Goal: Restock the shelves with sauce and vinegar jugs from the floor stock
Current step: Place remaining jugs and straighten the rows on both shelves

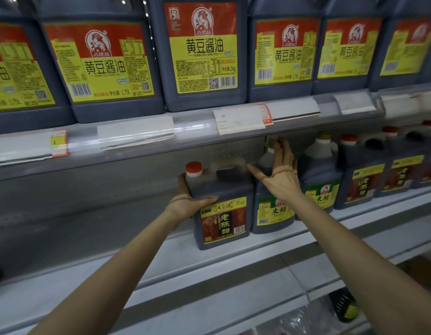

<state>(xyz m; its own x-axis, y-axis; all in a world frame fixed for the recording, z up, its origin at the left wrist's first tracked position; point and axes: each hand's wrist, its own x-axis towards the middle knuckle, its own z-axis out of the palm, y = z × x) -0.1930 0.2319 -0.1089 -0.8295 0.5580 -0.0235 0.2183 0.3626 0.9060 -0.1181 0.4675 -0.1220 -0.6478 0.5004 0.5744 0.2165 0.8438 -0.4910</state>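
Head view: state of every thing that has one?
dark vinegar jug, upright on the shelf, red cap on, held.
left grip, wrapped round the dark vinegar jug's side.
right grip, fingers spread straight, holding nothing.
rice vinegar jug, upright beside it, top hidden by the right grip.
soy sauce jugs, upright in a row higher up.

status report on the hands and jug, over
Left hand grips aged vinegar jug, upright on shelf. Right hand open, touching rice vinegar jug close beside it.
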